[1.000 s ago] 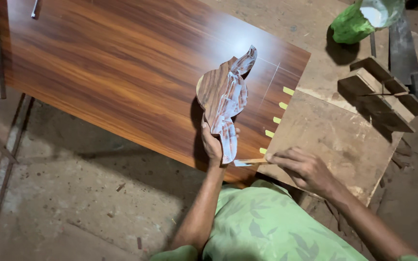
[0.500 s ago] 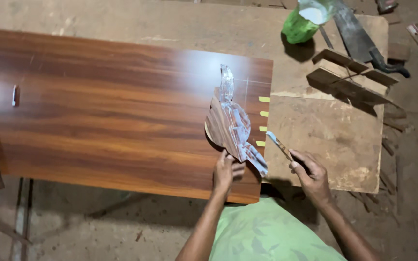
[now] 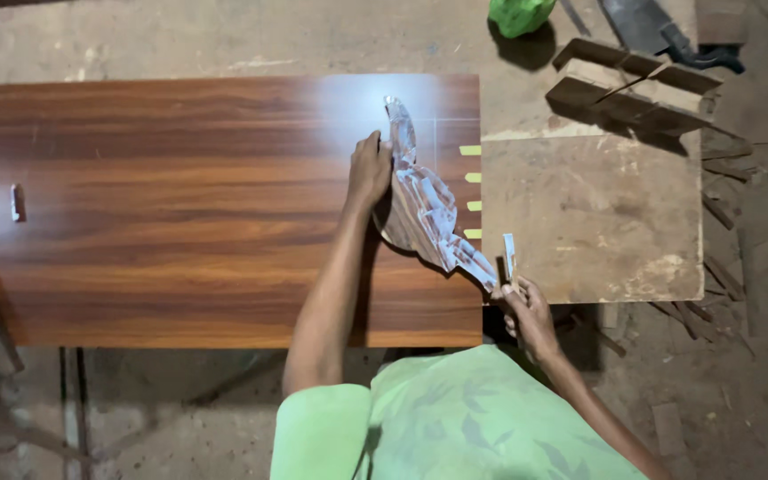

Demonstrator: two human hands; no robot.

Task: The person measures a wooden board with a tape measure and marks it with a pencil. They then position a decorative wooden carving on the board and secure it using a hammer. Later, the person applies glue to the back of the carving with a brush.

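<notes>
Left hand [image 3: 370,171] pressed flat on curved paper-covered template [image 3: 424,209] atop glossy wood panel [image 3: 180,213], right hand [image 3: 526,311] at five o'clock pinching a small blade [image 3: 509,256], yellow tape marks [image 3: 471,191] along panel's three o'clock edge, bare plywood board [image 3: 597,213] beside it.

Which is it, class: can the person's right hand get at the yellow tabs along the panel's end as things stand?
Probably yes. The right hand, holding a thin blade, sits just below the yellow tabs, with nothing between; the film lies beside them.

Woodworking workshop: laminated board [image 3: 180,204] on trestle, plywood offcut [image 3: 593,218], wood scraps [image 3: 637,84], dusty concrete floor [image 3: 180,418].
</notes>
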